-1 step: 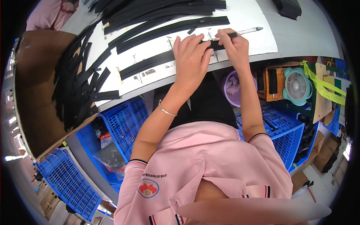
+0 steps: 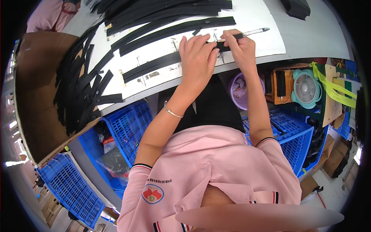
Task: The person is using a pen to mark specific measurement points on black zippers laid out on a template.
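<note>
Work on the nearest black strip (image 2: pixel 162 63) is judged under way and incomplete, as a clear-barrelled pen (image 2: pixel 256 32) is poised at it; no finished mark can be confirmed on its visible length. The strip lies lengthwise along the near side of a marked white board (image 2: pixel 270 45), passing beneath the left hand (image 2: pixel 198 58), showing again between the two hands, its right end close to the right hand (image 2: pixel 243 49). The left hand is palm down, fingers slightly spread and thumb apart, covering the strip's middle; whether its fingertips grip the material cannot be told. The right hand pinches the pen between thumb and fingers, tip directed left; contact with the strip is not verifiable. Just beyond the hands lie a small black piece (image 2: pixel 196 31) and then a second long strip (image 2: pixel 170 36), touched by neither. Loose strips (image 2: pixel 73 92) heap at the left, over a cardboard box (image 2: pixel 36 73). Farther off are stacked strips (image 2: pixel 166 9); whether these are done or outstanding cannot be determined.
</note>
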`<state>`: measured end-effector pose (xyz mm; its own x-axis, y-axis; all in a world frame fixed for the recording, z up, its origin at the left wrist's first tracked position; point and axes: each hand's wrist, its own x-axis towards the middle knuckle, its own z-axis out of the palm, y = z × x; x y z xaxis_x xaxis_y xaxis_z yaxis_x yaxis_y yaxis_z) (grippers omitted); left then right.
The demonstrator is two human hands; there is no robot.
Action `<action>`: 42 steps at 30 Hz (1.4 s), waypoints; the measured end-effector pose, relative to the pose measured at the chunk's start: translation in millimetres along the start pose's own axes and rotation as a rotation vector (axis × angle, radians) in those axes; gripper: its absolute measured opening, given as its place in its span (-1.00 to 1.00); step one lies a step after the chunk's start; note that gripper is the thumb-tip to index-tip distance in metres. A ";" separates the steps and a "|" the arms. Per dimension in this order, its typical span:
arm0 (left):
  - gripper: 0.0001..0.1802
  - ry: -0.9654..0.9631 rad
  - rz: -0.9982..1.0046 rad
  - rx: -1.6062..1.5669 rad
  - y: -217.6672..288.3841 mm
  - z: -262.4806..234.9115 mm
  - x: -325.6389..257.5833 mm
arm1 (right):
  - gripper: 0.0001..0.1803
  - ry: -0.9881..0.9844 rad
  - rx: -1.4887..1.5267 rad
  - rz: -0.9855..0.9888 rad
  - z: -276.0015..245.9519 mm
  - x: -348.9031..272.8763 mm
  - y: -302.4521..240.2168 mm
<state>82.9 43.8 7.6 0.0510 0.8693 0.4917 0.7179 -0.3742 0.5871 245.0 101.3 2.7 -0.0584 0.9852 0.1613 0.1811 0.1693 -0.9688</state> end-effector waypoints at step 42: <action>-0.56 -0.080 -0.078 0.144 2.4 -18.4 -29.0 | -0.78 0.096 0.112 0.002 -18.9 -8.8 14.6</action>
<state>70.3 11.8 6.6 0.0420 0.9188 0.3924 0.8133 -0.2595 0.5207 266.6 95.7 -9.3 0.0372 0.9844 0.1718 0.0701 0.1689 -0.9831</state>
